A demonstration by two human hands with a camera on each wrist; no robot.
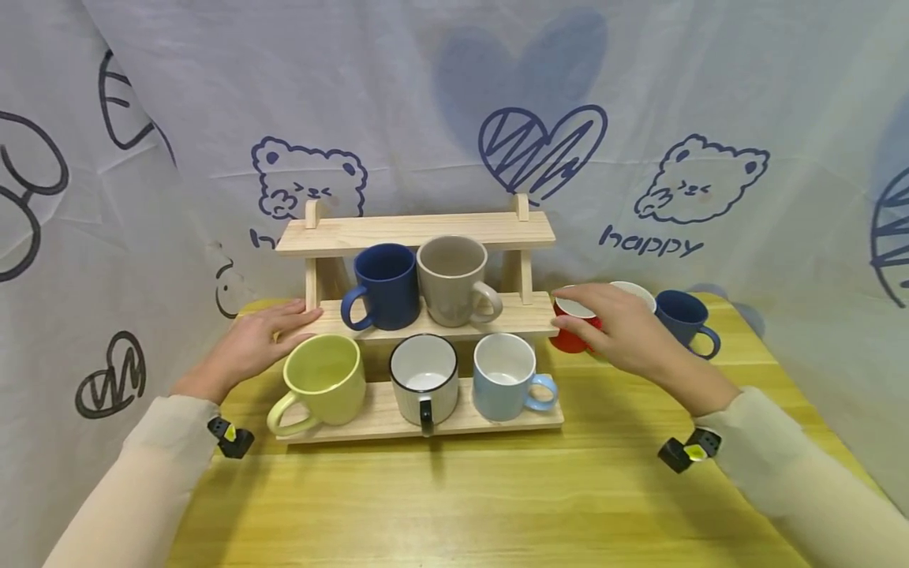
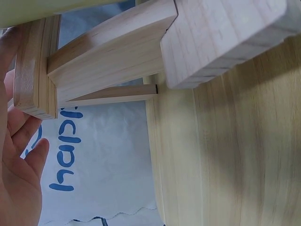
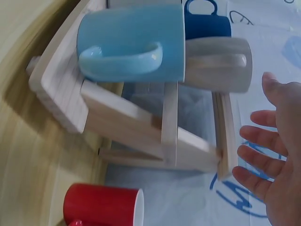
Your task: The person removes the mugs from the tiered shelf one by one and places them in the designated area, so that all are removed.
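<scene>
A three-tier wooden rack [image 1: 419,230] stands on the table, with mugs on its lower two shelves. My left hand [image 1: 257,341] touches the left end of the middle shelf [image 2: 35,70], its fingers fairly straight. Off that shelf's right end is my right hand [image 1: 628,325], fingers spread and holding nothing; the right wrist view shows a gap to the wood. A navy mug [image 1: 389,288] and a greige mug [image 1: 452,282] sit on the middle shelf. Below them are a yellow-green mug [image 1: 327,383], a white mug with black rim [image 1: 424,383] and a light blue mug [image 1: 503,379].
Beyond the rack's right side, a red mug [image 3: 103,205], a white-rimmed mug [image 1: 634,292] and another navy mug [image 1: 682,312] stand on the table, partly behind my right hand. The wooden table [image 1: 454,505] extends in front. A printed cloth [image 1: 405,102] hangs behind.
</scene>
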